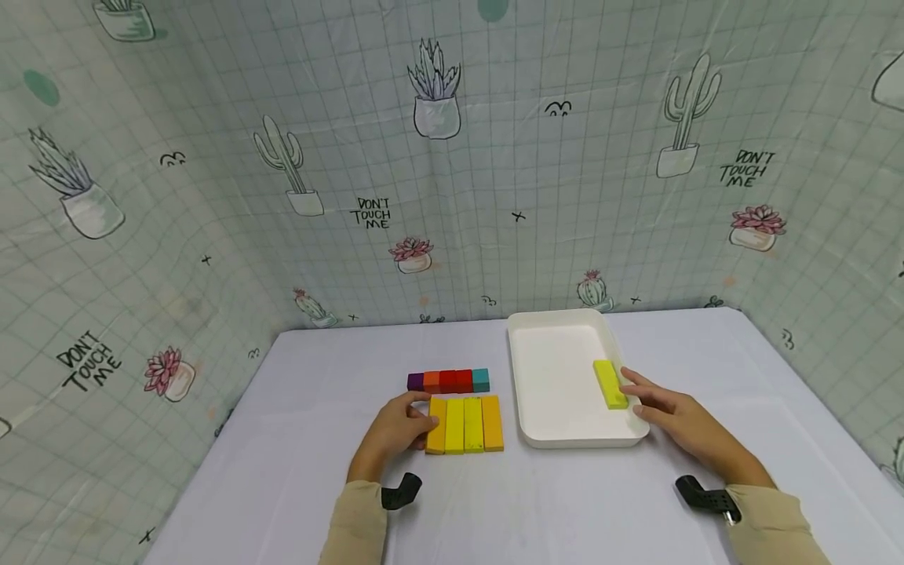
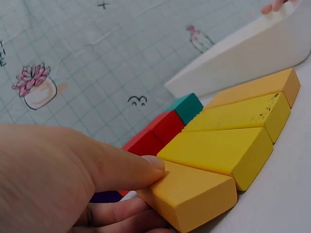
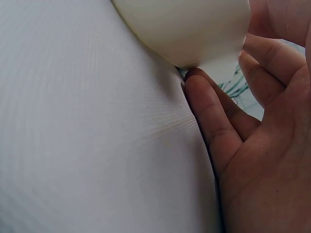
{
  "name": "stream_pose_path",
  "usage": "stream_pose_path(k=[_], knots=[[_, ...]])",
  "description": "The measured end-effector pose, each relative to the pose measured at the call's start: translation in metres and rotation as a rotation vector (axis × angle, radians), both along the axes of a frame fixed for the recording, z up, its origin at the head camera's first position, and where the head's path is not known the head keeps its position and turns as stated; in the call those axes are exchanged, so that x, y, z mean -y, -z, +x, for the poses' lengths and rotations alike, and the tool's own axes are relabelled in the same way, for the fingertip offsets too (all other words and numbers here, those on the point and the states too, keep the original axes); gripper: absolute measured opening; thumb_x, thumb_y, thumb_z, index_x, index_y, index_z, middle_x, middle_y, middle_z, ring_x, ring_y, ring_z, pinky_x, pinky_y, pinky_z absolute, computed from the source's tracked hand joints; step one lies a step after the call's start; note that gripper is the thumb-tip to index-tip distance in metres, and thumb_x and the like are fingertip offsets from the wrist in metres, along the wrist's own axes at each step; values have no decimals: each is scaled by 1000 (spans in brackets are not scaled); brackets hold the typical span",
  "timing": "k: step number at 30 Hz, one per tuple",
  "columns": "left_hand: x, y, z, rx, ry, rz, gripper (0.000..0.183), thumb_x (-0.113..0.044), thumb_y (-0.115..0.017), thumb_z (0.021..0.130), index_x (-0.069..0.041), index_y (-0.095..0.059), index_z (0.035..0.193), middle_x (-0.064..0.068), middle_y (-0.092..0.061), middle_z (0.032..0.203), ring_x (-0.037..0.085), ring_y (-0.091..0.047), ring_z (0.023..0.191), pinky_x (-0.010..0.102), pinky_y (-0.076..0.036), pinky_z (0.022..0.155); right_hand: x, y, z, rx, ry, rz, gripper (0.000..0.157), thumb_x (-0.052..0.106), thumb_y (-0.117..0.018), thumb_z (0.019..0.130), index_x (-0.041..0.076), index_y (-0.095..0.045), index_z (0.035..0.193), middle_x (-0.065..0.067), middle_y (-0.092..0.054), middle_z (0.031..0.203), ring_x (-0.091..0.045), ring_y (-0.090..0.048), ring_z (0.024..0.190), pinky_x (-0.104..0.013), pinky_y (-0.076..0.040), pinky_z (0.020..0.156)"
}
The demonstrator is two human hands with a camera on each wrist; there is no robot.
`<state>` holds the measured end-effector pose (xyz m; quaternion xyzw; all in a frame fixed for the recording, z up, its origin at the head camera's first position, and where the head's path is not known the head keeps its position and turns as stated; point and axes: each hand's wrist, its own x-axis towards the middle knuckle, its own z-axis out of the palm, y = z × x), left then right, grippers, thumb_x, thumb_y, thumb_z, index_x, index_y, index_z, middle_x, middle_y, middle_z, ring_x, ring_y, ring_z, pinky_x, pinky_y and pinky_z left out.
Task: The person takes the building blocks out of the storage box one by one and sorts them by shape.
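Observation:
My left hand (image 1: 399,424) pinches the leftmost orange block (image 2: 194,191): the thumb lies on its top, other fingers curl at its side. That block sits at the end of a row with two yellow blocks (image 1: 464,424) and another orange block (image 1: 492,424). My right hand (image 1: 671,412) is at the right rim of a white tray (image 1: 558,377), its fingers fairly straight. Some fingertips reach over the rim beside a yellow block (image 1: 610,384) lying in the tray. In the right wrist view, the lower fingers (image 3: 211,114) lie beside the tray's outer wall.
Behind the yellow and orange row stands a line of small blocks: purple (image 1: 415,382), orange-red (image 1: 431,382), two red (image 1: 455,381) and teal (image 1: 480,380). A white cloth covers the table (image 1: 537,502). A patterned curtain (image 1: 494,173) rises behind and at both sides.

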<state>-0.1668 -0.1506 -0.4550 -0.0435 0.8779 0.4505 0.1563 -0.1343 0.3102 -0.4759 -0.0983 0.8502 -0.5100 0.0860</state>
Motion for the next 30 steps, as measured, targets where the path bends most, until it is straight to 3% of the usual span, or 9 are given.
stream_pose_path(k=[1,4,7,15,24,30], knots=[[0,0,1,0,4,-10,52,-23,-76,90,-13,-57,137,9,-61,91,22,-62,66,29,-57,66,0,0,0,5,2,-4,48,35,-59,101,13,-55,144,1,-26,164,-15,-16,150,2,-22,93],[0,0,3,-11,17,-24,52,-23,-76,90,-12,-58,137,9,-60,90,21,-61,67,29,-57,66,1,1,0,6,-1,-2,48,35,-59,101,13,-55,144,1,-26,164,-19,-16,151,2,-22,93],[0,-1,3,-13,13,-22,52,-24,-76,90,-11,-58,137,9,-60,90,21,-61,66,29,-57,65,1,3,-1,-1,5,16,48,37,-59,101,14,-55,144,2,-26,164,-8,-17,148,2,-22,93],[-1,-3,3,-22,5,-20,49,-25,-75,91,-9,-59,134,8,-60,88,20,-61,65,29,-56,65,0,2,0,-19,1,28,47,37,-58,102,17,-55,144,5,-27,163,-16,-17,150,2,-22,94],[2,-1,-2,3,-9,105,42,-28,-65,98,-5,-58,133,11,-63,89,22,-63,71,30,-59,67,-2,-1,-2,-12,10,21,48,37,-58,102,16,-55,145,5,-26,163,-20,-15,151,2,-21,93],[3,-1,-3,-13,-82,155,36,-28,-63,100,-8,-61,129,11,-64,92,23,-62,71,29,-57,67,0,-2,-1,12,10,18,50,38,-59,101,15,-55,145,2,-26,164,-12,-16,148,1,-22,94]])
